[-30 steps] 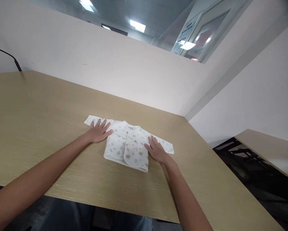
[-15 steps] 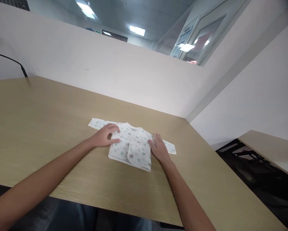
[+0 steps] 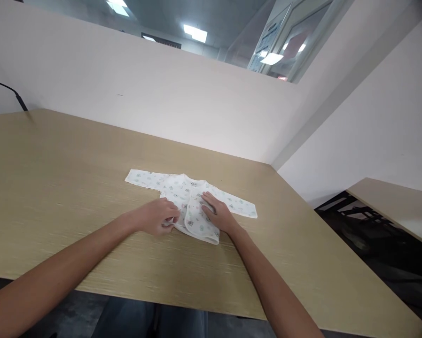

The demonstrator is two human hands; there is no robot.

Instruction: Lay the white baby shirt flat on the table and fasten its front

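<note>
A white baby shirt [image 3: 199, 213] with small printed figures lies flat on the table, sleeves spread to both sides and its overlapping front facing up. My left hand [image 3: 157, 216] is over the shirt's lower left side, fingers curled, with a gap showing between thumb and fingertips. Whether those fingertips touch the cloth is hard to see. On the right half of the front rests my right hand [image 3: 220, 213], its fingers stretched out over the fabric. Part of the hem at the lower left is hidden behind my left hand.
The wooden table [image 3: 73, 155] meets a white partition [image 3: 154, 98] at the back, with glass above it. A black cable [image 3: 15, 91] stands at the far left. To the right, a lower wooden surface [image 3: 390, 202] sits beyond the table's edge.
My left hand has moved down from the shirt's upper left to its lower left side, fingers more curled. My right hand has shifted left from the side seam onto the front, uncovering the right sleeve.
</note>
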